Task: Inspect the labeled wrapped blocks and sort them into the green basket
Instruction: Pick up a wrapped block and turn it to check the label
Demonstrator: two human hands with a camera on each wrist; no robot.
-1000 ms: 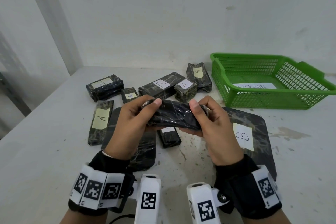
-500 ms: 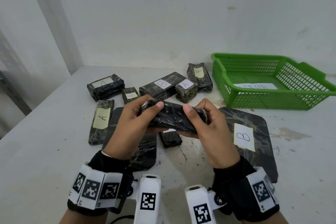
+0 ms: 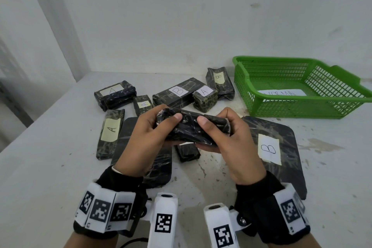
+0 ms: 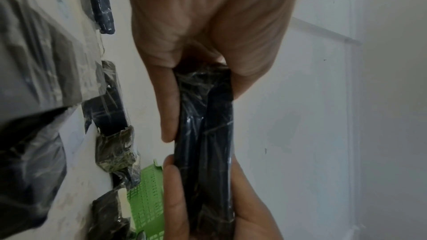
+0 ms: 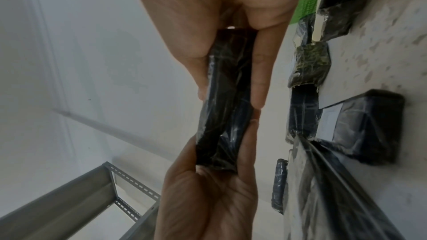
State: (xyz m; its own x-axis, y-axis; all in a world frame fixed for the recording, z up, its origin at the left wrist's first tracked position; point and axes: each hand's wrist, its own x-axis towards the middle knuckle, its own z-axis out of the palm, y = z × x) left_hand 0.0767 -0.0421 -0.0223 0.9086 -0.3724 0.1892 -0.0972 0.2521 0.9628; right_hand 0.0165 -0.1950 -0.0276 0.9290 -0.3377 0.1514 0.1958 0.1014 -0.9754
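A long black wrapped block [image 3: 191, 129] [image 4: 205, 134] [image 5: 224, 109] is held above the table between both hands, with no label showing on its upper side. My left hand [image 3: 149, 137] grips its left end, thumb on top. My right hand [image 3: 231, 137] grips its right end, thumb on top and fingers beneath. The green basket [image 3: 302, 106] stands at the right rear, with a paper sheet lying inside. Several wrapped blocks labelled A or B lie on the table behind the hands, among them a small cube marked A [image 3: 205, 97] and a long block marked B [image 3: 177, 93].
A flat wrapped slab marked B [image 3: 281, 147] lies under my right wrist, another dark slab [image 3: 145, 163] under my left. A small block [image 3: 188, 152] sits below the held one. A narrow block marked A [image 3: 110, 131] lies at left. White walls close in behind.
The held block has tilted a little in my hands, and both thumbs have slid closer together along its top. Nothing on the table has moved.
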